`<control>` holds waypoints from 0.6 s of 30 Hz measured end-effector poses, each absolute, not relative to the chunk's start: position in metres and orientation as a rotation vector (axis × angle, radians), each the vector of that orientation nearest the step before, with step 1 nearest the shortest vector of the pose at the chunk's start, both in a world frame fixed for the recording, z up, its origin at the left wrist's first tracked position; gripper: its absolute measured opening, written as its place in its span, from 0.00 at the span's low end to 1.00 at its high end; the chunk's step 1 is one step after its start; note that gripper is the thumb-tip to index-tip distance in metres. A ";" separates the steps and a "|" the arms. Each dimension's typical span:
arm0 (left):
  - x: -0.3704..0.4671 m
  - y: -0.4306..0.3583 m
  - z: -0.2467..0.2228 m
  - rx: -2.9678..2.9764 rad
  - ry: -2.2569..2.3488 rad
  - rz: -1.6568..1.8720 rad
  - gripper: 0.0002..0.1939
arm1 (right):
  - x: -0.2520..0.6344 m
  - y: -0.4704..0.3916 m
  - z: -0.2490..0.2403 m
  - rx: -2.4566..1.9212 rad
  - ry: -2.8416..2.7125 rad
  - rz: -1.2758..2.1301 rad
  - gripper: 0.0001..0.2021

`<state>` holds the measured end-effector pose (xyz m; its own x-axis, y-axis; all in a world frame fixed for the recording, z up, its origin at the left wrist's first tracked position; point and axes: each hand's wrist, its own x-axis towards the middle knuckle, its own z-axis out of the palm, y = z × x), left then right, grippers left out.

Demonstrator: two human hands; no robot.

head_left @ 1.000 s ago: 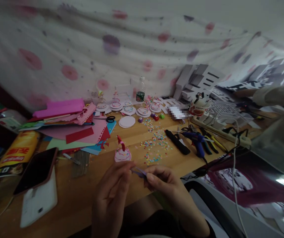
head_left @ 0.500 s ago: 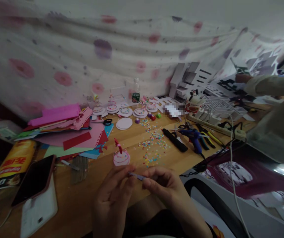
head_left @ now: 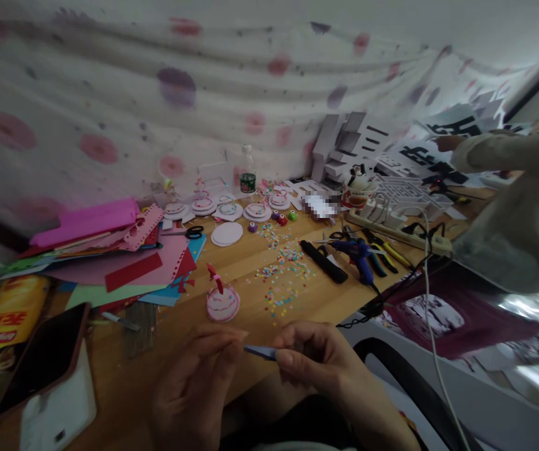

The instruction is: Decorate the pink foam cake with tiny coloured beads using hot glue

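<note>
A small bluish-purple strip (head_left: 261, 352) spans the gap between my hands, low in the middle of the view. My right hand (head_left: 314, 356) pinches its right end between thumb and fingers. At the strip's left end, the thumb and fingertips of my left hand (head_left: 206, 369) are pressed together; whether they grip it or only touch it is hard to tell. Just beyond my hands stands a small round white-and-pink piece (head_left: 223, 304) with a red upright part on it. Colourful confetti dots (head_left: 281, 297) lie scattered on the wooden table (head_left: 251, 250) behind my right hand.
Coloured paper sheets (head_left: 133, 272), scissors (head_left: 195, 232) and a phone (head_left: 46, 357) are on the left. Decorated discs (head_left: 257, 212) and a bottle (head_left: 247, 170) line the back. A glue gun (head_left: 358, 255), pliers (head_left: 394, 250) and cables lie right. Another person's sleeve (head_left: 509, 150) reaches in at right.
My left hand has shifted left, showing more of the strip. The view has turned slightly, so the table items appear further left. The other person's hand appears changed in position at the right.
</note>
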<state>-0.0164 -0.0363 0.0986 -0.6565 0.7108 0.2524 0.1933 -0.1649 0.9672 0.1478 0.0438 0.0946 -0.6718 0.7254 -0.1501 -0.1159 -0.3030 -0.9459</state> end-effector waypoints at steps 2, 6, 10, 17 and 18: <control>-0.034 -0.039 0.100 0.900 1.706 2.093 0.07 | 0.154 0.048 0.091 -0.849 -1.373 1.962 0.19; -0.047 -0.038 0.106 0.823 1.669 2.247 0.07 | 0.166 0.054 0.087 -0.901 -1.320 1.917 0.19; -0.015 -0.028 0.107 0.978 1.759 1.915 0.08 | 0.167 0.051 0.090 -0.855 -1.284 1.967 0.20; 0.020 -0.018 0.108 0.848 1.566 1.801 0.02 | 0.170 0.045 0.089 -0.892 -1.379 1.878 0.18; 0.019 -0.018 0.109 0.850 1.558 1.798 0.02 | 0.171 0.045 0.088 -0.913 -1.394 1.844 0.18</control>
